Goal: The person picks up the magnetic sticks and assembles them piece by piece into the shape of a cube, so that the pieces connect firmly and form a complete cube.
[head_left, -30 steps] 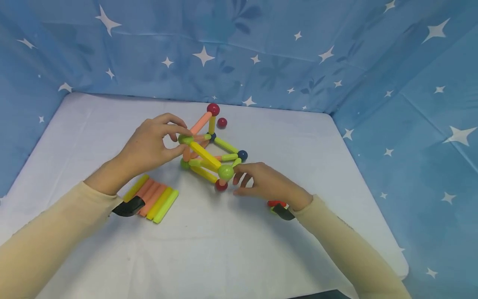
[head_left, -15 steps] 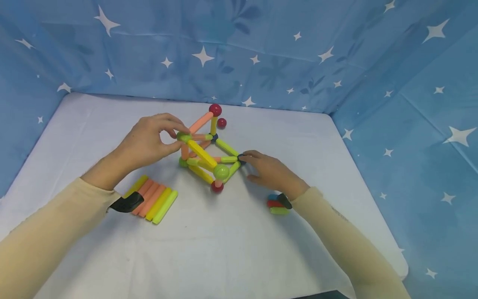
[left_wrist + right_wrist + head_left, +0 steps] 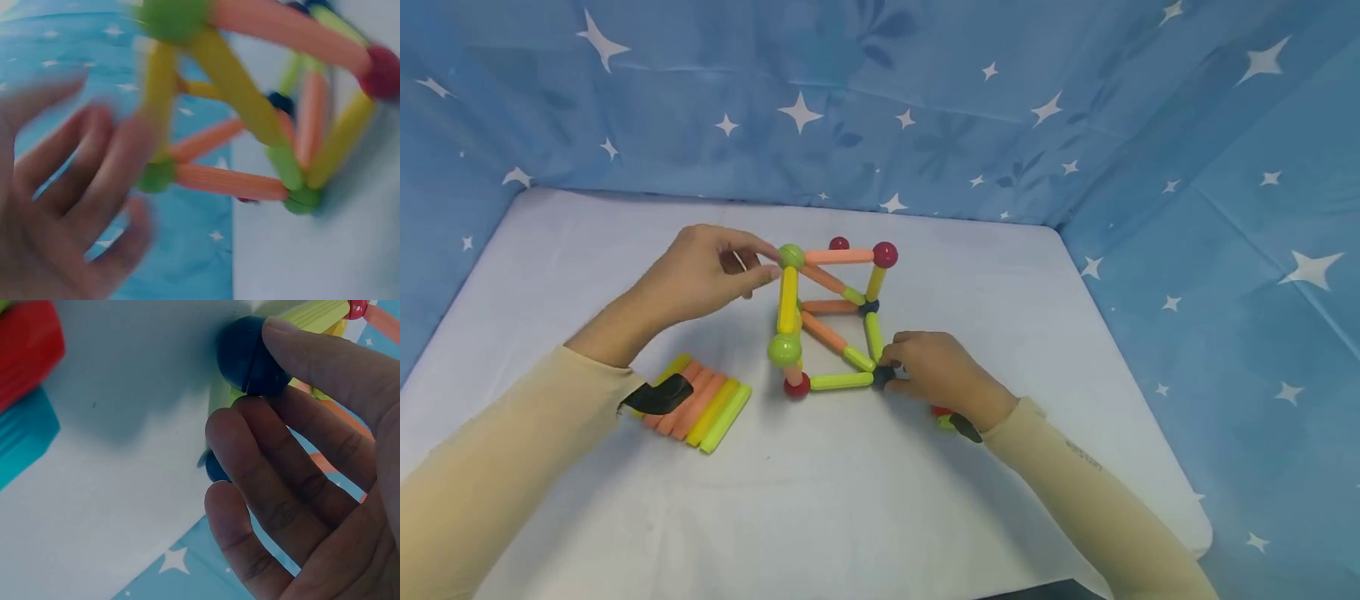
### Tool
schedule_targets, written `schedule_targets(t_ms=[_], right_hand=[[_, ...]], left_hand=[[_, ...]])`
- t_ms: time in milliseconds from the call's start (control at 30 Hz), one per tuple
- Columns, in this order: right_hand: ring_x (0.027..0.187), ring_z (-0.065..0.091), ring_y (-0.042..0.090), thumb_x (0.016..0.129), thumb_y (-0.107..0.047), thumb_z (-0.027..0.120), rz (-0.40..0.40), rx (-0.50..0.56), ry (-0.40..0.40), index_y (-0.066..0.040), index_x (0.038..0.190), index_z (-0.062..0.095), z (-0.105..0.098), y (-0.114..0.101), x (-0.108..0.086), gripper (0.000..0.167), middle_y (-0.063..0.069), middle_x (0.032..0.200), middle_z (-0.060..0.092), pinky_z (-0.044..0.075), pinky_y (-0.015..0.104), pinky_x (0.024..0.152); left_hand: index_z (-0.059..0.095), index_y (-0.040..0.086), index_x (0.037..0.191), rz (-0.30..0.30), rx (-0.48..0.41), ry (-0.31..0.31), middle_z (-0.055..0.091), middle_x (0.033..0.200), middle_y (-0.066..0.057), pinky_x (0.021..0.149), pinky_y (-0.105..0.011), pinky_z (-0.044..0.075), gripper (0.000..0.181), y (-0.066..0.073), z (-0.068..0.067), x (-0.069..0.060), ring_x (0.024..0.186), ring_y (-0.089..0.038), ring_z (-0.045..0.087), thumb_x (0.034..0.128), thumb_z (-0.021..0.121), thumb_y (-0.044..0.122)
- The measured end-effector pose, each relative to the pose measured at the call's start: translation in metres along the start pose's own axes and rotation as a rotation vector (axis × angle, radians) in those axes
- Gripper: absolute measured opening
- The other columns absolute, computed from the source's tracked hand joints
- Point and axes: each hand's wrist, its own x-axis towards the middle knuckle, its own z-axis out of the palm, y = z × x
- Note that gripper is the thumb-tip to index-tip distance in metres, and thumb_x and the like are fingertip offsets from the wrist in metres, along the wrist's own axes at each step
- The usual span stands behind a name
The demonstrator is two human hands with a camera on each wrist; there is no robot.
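Observation:
A frame of magnetic sticks and balls (image 3: 841,257) stands mid-table, with orange, yellow and light-green sticks. My right hand (image 3: 943,371) pinches the dark blue ball (image 3: 247,356) at its front right corner between thumb and fingers. My left hand (image 3: 711,267) is beside the upper green ball (image 3: 791,256), its fingers loosely bent with nothing between them. Blurred in the left wrist view, the left fingers (image 3: 109,156) look apart from that ball. Another green ball (image 3: 785,350) tops the front left corner, above a red ball (image 3: 797,385).
A row of yellow, orange and green sticks (image 3: 696,408) lies by my left wrist. Red (image 3: 28,347) and teal (image 3: 25,434) sticks lie by my right wrist, partly covered in the head view. Behind the frame is a loose red ball (image 3: 839,243). A starry blue curtain (image 3: 895,100) borders the table.
The frame has turned, its blue corner coming toward the front and its top red ball moving right. My right hand went from the near green ball to the blue one. My left hand let go.

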Motion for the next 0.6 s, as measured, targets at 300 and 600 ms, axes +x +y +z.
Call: schedule_targets(t_ms=[300,600], right_hand=[[0.078,0.058,0.008,0.083,-0.026,0.086,0.01,0.008,0.007,-0.018,0.107,0.08,-0.002,-0.002,-0.002,0.027,-0.006,0.091,0.068,0.052,0.028,0.076],[0.076,0.058,0.009,0.082,-0.028,0.087,-0.006,0.013,0.039,-0.016,0.108,0.08,0.002,-0.004,0.002,0.029,-0.005,0.09,0.069,0.051,0.026,0.074]], left_hand=[[0.079,0.017,0.106,0.098,-0.11,-0.408,0.07,0.089,-0.002,0.076,-0.037,0.055,0.028,0.013,-0.003,-0.019,0.084,-0.021,0.066,0.0815,0.087,0.027],[0.079,0.025,0.105,0.165,0.037,-0.294,0.068,0.093,0.009,0.08,-0.039,0.052,0.023,0.019,0.01,-0.021,0.086,-0.013,0.063,0.0841,0.085,0.034]])
